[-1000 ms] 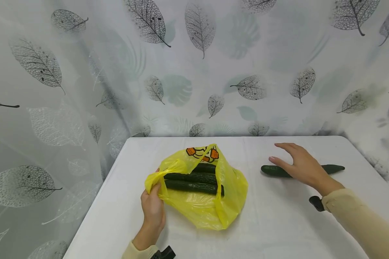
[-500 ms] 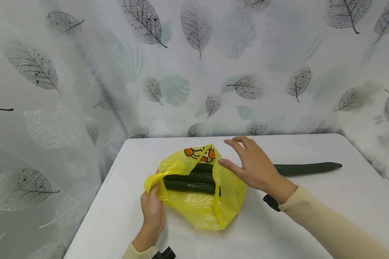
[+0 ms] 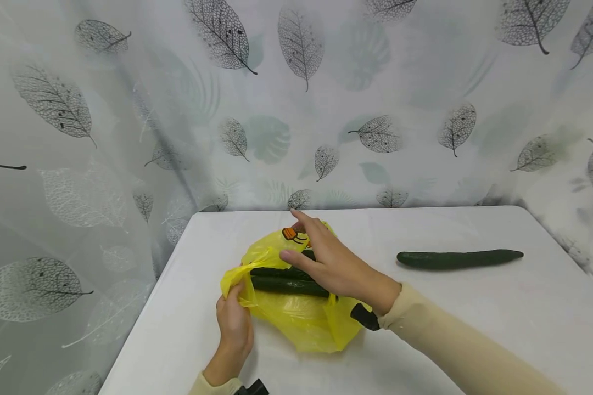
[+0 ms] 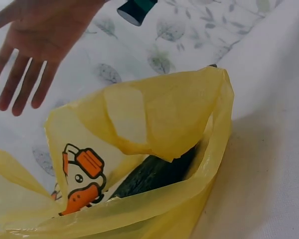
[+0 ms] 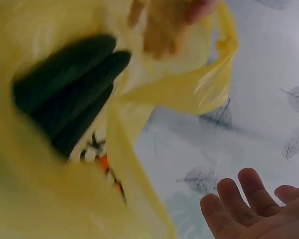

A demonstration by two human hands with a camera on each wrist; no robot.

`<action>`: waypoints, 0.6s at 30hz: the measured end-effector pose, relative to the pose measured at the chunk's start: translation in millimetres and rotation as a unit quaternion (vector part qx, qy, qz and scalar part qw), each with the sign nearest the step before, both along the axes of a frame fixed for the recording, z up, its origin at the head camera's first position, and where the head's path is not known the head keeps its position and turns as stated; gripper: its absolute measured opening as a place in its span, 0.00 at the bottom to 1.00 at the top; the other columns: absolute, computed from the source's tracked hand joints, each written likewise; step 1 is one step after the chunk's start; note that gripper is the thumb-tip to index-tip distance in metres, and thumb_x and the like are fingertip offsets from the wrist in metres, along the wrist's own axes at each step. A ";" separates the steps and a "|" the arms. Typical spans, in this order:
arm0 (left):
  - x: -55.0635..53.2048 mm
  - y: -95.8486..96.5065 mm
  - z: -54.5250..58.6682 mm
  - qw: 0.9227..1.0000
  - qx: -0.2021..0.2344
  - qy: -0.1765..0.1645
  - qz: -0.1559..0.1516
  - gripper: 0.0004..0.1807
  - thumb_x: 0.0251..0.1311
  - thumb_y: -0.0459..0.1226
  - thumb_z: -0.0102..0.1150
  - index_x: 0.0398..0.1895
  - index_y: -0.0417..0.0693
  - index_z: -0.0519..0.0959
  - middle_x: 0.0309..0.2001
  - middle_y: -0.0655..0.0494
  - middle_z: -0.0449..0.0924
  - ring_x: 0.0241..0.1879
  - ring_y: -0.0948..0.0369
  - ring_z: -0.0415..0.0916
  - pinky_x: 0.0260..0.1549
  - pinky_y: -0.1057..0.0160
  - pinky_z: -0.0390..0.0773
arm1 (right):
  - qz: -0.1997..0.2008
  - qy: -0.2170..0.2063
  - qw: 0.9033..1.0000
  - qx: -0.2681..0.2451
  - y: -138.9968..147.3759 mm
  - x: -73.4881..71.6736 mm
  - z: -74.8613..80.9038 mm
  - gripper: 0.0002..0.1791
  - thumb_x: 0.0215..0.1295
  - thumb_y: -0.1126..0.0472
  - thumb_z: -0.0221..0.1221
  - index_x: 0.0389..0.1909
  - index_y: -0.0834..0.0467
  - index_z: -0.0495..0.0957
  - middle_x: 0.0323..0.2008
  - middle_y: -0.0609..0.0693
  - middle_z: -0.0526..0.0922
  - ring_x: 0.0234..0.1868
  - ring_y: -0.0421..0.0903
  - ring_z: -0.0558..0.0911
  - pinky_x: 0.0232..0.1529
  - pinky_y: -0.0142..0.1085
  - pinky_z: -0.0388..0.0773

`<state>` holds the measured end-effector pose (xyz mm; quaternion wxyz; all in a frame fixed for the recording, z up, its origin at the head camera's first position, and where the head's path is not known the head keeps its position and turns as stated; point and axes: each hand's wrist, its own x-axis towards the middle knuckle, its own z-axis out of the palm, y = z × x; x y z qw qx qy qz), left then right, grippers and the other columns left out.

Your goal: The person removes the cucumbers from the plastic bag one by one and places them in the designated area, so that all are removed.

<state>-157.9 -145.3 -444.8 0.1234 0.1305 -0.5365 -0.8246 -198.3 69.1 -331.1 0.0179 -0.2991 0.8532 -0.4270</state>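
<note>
A yellow plastic bag (image 3: 301, 323) lies on the white table with its mouth held apart. My left hand (image 3: 234, 329) grips the left edge of that mouth, thumb on the near side of the film. Inside, dark green cucumbers (image 3: 286, 283) lie side by side; the right wrist view shows three cucumbers (image 5: 74, 79). Over the bag's right half is my right hand (image 3: 331, 266), fingers extended and apart, holding nothing. The right hand (image 5: 254, 214) also appears with its fingers spread in the right wrist view. An orange-and-black cartoon print (image 4: 82, 179) marks the bag.
One more cucumber (image 3: 459, 259) lies lengthwise on the white table (image 3: 449, 329), right of the bag. Behind the table's far edge hangs a leaf-patterned curtain (image 3: 277, 82), which continues down the left side.
My right hand has swept left from above the single cucumber to over the bag, uncovering that cucumber. The left hand keeps its grip on the bag's edge.
</note>
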 end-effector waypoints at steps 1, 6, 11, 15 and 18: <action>0.2 0.4 0.4 1.000 0.000 -0.002 0.002 0.23 0.77 0.33 0.36 0.69 0.30 0.62 0.70 0.46 0.62 0.71 0.56 0.56 0.72 0.58 0.55 | 0.008 -0.023 0.999 -0.021 -2.4 0.0 0.3 0.45 0.73 0.32 0.50 0.81 0.45 0.42 0.68 0.47 0.65 0.70 0.47 0.64 0.68 0.49 0.65; 0.6 1.7 3.6 1.000 0.003 -0.014 0.009 0.20 0.77 0.34 0.37 0.65 0.31 0.64 0.64 0.47 0.64 0.67 0.55 0.59 0.70 0.57 0.58 | 0.033 -0.144 0.981 -0.125 -12.4 1.6 -1.2 0.38 0.77 0.41 0.51 0.79 0.50 0.48 0.68 0.54 0.64 0.70 0.52 0.66 0.67 0.52 0.67; -1.0 1.4 6.1 1.000 0.006 -0.014 0.012 0.19 0.77 0.34 0.37 0.64 0.32 0.64 0.63 0.48 0.64 0.66 0.55 0.59 0.69 0.57 0.59 | 0.022 -0.259 0.946 -0.192 -19.6 4.0 -15.1 0.33 0.79 0.45 0.50 0.75 0.57 0.56 0.67 0.58 0.66 0.68 0.56 0.69 0.68 0.52 0.67; -2.2 2.0 6.6 1.000 0.006 -0.013 0.012 0.19 0.77 0.34 0.36 0.64 0.32 0.64 0.63 0.48 0.64 0.66 0.56 0.59 0.69 0.57 0.58 | -0.004 -0.305 0.932 -0.198 -22.6 3.6 -29.7 0.33 0.78 0.42 0.50 0.72 0.60 0.62 0.66 0.57 0.70 0.67 0.56 0.71 0.68 0.52 0.66; -2.4 3.2 6.7 1.000 0.006 -0.014 0.013 0.19 0.76 0.34 0.36 0.64 0.31 0.64 0.63 0.47 0.64 0.66 0.55 0.59 0.69 0.56 0.58 | -0.025 -0.309 0.932 -0.187 -23.9 2.5 -40.5 0.32 0.78 0.42 0.50 0.69 0.62 0.66 0.63 0.57 0.73 0.66 0.56 0.72 0.68 0.53 0.66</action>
